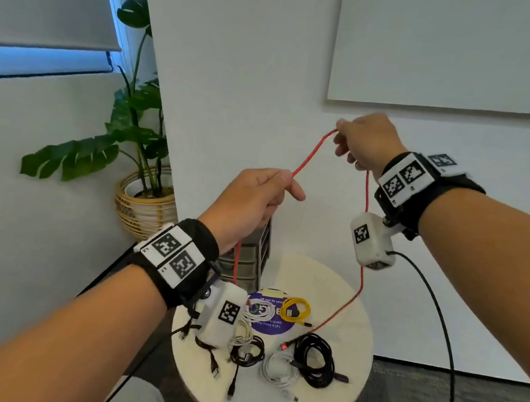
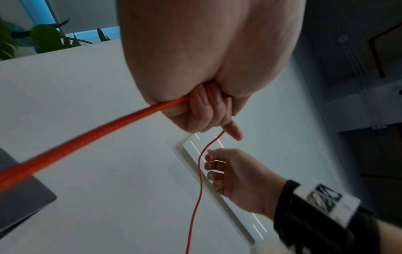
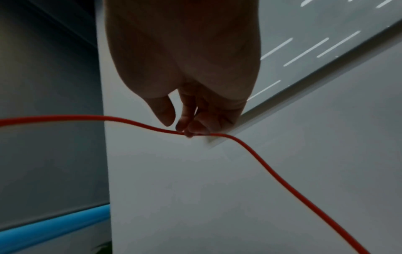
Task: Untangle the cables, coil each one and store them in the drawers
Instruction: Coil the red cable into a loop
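A red cable (image 1: 311, 154) is lifted high above the round white table (image 1: 359, 323). My left hand (image 1: 257, 196) grips it in a curled fist; the cable (image 2: 108, 127) leaves the fist toward the camera. My right hand (image 1: 364, 139) pinches the same cable (image 3: 272, 168) at the fingertips (image 3: 189, 132), higher and to the right. From the right hand the cable hangs down to its plug (image 1: 285, 346) on the table. A small grey drawer unit (image 1: 249, 263) stands at the table's back edge, partly hidden by my left hand.
On the table lie a yellow coil (image 1: 297, 309), a white coil (image 1: 278, 371), two black coils (image 1: 316, 359) and more loose black and white cables at the left. A potted plant (image 1: 141, 197) stands on the floor at the left. The wall is close behind.
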Available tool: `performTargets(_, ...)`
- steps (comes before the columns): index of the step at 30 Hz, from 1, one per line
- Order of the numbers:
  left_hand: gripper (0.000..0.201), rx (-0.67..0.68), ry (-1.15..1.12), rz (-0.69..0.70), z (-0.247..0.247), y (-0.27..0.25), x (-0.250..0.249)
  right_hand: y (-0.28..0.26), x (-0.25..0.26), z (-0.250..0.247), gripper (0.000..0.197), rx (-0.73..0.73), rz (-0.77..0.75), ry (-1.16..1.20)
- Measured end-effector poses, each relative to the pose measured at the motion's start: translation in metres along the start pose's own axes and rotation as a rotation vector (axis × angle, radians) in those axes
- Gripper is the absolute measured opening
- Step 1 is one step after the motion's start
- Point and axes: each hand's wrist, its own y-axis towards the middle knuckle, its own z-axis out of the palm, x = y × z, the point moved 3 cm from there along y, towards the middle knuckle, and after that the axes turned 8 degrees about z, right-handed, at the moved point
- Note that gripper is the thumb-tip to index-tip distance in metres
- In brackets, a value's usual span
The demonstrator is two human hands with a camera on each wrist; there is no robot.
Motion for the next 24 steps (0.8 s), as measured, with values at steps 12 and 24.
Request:
performTargets(12, 0.034, -0.085, -0.212, 0.018, -0.023, 0.013, -0.023, -0.051, 0.016, 0.045, 0.018, 0.218, -0.689, -0.348)
performTargets(24, 0.041, -0.292, -0.425, 0.038, -0.034, 0.014, -0.016, -0.073, -0.021, 0.078, 0.030, 0.583, -0.652, -0.757)
